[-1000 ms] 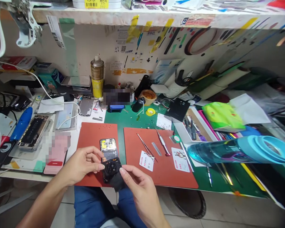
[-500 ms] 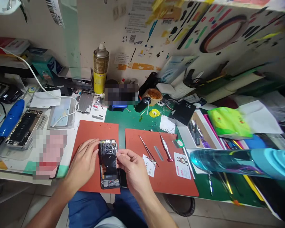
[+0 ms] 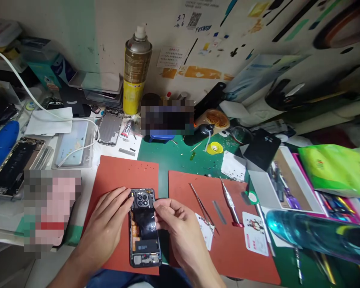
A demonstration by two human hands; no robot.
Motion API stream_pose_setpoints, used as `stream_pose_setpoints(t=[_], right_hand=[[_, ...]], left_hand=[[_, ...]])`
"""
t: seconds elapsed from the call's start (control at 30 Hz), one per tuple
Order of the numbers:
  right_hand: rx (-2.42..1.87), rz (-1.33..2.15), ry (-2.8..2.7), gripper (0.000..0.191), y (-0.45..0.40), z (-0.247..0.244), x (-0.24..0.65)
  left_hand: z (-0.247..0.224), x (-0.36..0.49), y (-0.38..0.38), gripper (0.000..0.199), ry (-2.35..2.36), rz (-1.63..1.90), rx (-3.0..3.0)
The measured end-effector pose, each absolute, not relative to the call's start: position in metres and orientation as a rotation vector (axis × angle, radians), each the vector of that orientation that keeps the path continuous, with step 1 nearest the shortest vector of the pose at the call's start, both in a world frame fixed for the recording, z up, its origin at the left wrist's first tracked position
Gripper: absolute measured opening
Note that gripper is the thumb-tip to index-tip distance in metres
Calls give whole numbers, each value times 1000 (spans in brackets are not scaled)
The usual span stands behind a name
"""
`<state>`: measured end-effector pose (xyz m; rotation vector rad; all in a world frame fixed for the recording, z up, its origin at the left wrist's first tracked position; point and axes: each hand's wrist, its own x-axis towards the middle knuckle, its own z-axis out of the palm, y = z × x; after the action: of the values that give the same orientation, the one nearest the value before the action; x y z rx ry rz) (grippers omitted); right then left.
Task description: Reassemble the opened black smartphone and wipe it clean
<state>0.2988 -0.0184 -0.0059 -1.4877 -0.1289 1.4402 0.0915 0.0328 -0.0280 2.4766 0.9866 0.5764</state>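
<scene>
An opened smartphone [image 3: 146, 247] lies on the left red-brown mat, its back off. Its round camera cluster [image 3: 142, 199] is near the top, and a glossy black sheet [image 3: 146, 222] covers part of the middle. Orange flex strips and a dark battery show beside and below the sheet. My left hand [image 3: 108, 222] grips the phone's upper left edge, fingers close together. On the opposite side, my right hand [image 3: 175, 224] has thumb and index finger pinched at the upper right edge, just below the cameras. What lies between those fingertips is hidden.
Tweezers [image 3: 202, 206], a metal-handled screwdriver [image 3: 230, 202] and printed cards [image 3: 255, 234] lie on the right mat [image 3: 228, 264]. A blue bottle [image 3: 321, 232] juts in from the right. Behind stand a spray can [image 3: 135, 76] and a yellow cap [image 3: 214, 148]. Another opened phone [image 3: 16, 168] is at left.
The view has moved closer and lower, so the bench looks larger. Both hands stay at the phone's upper edges. More of the orange strips and the battery shows inside the phone.
</scene>
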Motion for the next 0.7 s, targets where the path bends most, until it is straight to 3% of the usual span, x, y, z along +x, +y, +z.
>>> stream_pose_setpoints(t=[0.27,0.53,0.7], right_hand=[[-1607,1475,-199,54,-12,-4,302],[-1735,1446,-288,61,-8,-1,303],[-1804,1496,-337,65,-1,1,307]], left_hand=[[-31,96,36,50,956,571,2567],[-28,98,41,47,914,571,2594],[-30,98,42,58,873,608,2612]])
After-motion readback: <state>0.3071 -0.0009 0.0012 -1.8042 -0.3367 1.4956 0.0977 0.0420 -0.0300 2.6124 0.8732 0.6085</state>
